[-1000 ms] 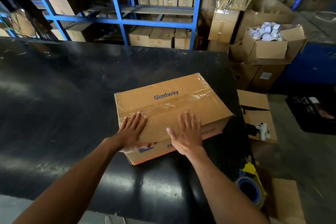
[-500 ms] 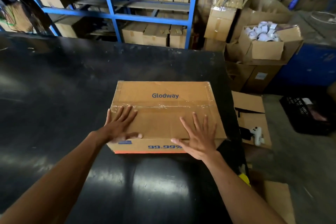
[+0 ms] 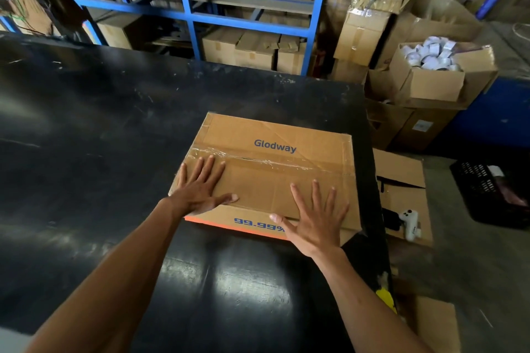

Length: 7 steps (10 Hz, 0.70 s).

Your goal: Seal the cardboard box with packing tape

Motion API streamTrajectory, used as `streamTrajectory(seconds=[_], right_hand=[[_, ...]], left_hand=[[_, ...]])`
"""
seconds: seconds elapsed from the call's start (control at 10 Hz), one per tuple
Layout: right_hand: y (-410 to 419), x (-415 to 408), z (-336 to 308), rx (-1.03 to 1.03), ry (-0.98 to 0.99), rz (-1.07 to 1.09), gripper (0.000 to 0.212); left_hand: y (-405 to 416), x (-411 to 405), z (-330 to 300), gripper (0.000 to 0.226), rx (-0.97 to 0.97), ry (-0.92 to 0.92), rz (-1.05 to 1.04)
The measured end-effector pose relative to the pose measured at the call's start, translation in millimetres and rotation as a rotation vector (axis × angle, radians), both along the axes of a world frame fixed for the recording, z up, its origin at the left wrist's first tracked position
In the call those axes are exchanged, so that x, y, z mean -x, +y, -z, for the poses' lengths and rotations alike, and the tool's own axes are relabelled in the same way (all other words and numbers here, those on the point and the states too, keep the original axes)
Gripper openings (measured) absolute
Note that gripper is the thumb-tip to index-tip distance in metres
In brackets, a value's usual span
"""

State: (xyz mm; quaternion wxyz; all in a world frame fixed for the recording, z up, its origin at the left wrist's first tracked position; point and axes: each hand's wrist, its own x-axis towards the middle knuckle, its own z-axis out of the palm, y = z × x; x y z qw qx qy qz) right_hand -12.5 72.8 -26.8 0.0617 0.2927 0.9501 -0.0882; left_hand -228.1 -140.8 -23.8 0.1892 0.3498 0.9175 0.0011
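A brown cardboard box (image 3: 272, 180) printed "Glodway" lies flat on the black table (image 3: 100, 152), close to the table's right edge. A strip of clear packing tape (image 3: 275, 162) runs along its top seam and looks wrinkled. My left hand (image 3: 200, 186) lies flat on the box's near left corner, fingers spread, thumb over the front edge. Flat on the near right part of the top rests my right hand (image 3: 318, 215), fingers apart. Neither hand holds anything. No tape roll or dispenser is on the table.
Right of the table, on lower flattened cardboard (image 3: 401, 180), lies a white tool (image 3: 410, 223). An open carton of white rolls (image 3: 433, 74) and stacked boxes stand at the back right. Blue shelving (image 3: 252, 8) with cartons is behind the table. A black crate (image 3: 493, 195) sits far right.
The box has turned clockwise on the table under both hands, from skewed one way to skewed slightly the other. Both hands have stayed flat on its near half.
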Motion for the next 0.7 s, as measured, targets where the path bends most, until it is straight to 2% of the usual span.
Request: streamTrajectory(seconds=[0.3, 0.5, 0.7], right_hand=[[2.8, 0.0, 0.3, 0.028, -0.02, -0.009, 0.099], [3.5, -4.4, -8.2, 0.017, -0.115, -0.012, 0.1], [-18.5, -4.2, -21.8, 0.047, -0.208, 0.046, 0.104]], left_hand=[[0.2, -6.2, 8.2, 0.111, -0.052, 0.062, -0.018], [-2.8, -15.1, 8.3, 0.116, -0.066, 0.048, -0.039], [-11.3, -9.8, -1.8, 0.119, -0.088, 0.016, 0.057]])
